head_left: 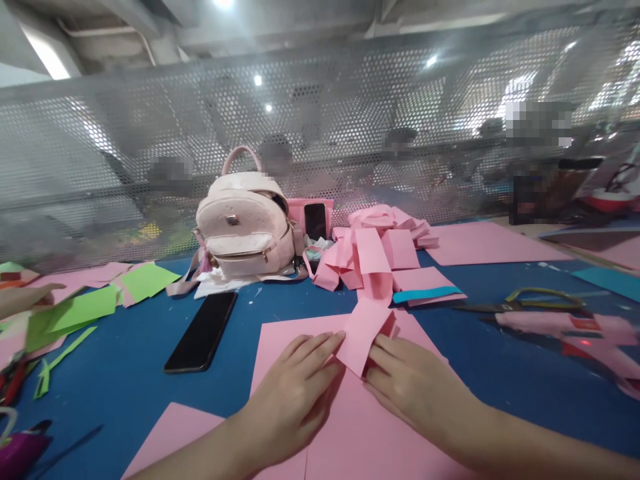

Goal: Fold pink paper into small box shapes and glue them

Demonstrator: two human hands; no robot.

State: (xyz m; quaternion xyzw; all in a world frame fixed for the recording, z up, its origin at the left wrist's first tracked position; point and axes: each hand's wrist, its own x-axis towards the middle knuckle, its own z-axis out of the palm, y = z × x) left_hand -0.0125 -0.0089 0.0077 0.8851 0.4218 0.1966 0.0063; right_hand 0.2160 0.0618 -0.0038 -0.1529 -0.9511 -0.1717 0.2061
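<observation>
A folded piece of pink paper (363,337) is held between my two hands above larger pink sheets (380,433). My left hand (300,383) pinches its left edge, the thumb hidden beneath. From the other side, my right hand (413,377) has its fingers tucked into the fold, so their tips are out of sight. Right behind it lies a heap of folded pink paper strips (373,250). A pink sheet with a blue strip (427,293) across it is close by.
Scissors (525,303) and a pink glue gun (565,330) with a red light lie at right. A black phone (203,333) rests at left, a pale backpack (247,227) behind it. Another person's hand (27,300) is at far left by green paper (85,310). A perforated screen (320,113) stands behind.
</observation>
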